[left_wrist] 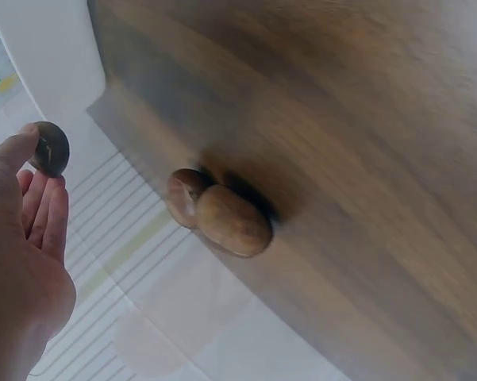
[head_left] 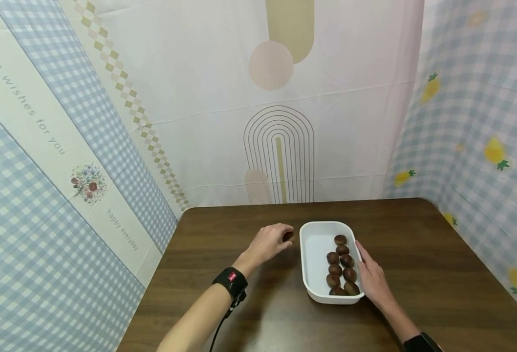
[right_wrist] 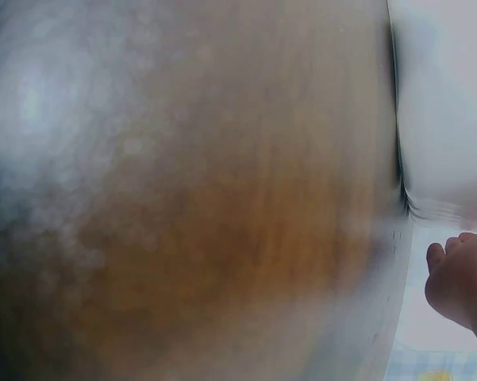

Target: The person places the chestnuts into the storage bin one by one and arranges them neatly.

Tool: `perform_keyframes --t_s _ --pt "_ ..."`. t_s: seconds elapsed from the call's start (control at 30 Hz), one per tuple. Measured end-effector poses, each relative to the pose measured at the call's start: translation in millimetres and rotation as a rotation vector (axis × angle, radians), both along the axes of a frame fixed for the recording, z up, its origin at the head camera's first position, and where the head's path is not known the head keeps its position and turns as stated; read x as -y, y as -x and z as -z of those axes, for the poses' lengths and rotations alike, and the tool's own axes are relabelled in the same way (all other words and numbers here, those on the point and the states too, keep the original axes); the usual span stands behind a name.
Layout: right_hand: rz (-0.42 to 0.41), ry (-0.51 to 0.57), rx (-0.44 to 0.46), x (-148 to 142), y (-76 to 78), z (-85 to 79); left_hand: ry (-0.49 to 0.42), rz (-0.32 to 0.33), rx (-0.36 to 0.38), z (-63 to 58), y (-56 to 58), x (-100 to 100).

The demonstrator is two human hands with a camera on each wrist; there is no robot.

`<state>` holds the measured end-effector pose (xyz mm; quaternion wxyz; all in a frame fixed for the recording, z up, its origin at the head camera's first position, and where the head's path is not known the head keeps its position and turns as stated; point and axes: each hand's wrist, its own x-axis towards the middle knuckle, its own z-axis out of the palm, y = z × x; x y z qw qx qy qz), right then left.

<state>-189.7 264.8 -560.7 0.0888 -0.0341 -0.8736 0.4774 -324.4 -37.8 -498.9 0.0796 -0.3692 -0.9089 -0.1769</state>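
My left hand (head_left: pixel 265 244) pinches a dark brown chestnut (left_wrist: pixel 52 149) between thumb and fingertips, just left of a white rectangular tub (head_left: pixel 314 288). Two more chestnuts (left_wrist: pixel 234 221) lie touching on the wooden table in the left wrist view; the left hand hides them in the head view. Inside the tub, several glossy chestnuts (head_left: pixel 334 270) sit in two rough rows toward its right side. My right hand (head_left: pixel 375 281) holds the tub by its right wall, thumb at the rim. Only part of that hand shows in the right wrist view.
A dark brown wooden table (head_left: pixel 421 254) lies under everything. Behind it hangs a pale printed cloth (head_left: pixel 355 132), and blue checked cloths border the left and right sides. From the left wrist band (head_left: pixel 230 283) a black cable runs down toward the table's front.
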Motion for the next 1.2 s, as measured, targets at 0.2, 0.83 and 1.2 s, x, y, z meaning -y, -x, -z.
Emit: perform_keyframes --t_s 0.2,0.83,1.2 --pt "0.005 -0.003 0.002 0 0.5 1.3 0.002 0.005 -0.006 -4.5 0.9 -14" --pt "0.015 0.005 -0.017 2 -0.5 0.4 0.040 0.038 -0.006 -4.1 2.0 -54" --pt "0.026 0.005 -0.038 3 -1.0 1.2 0.064 0.075 -0.012 1.9 0.4 -80"
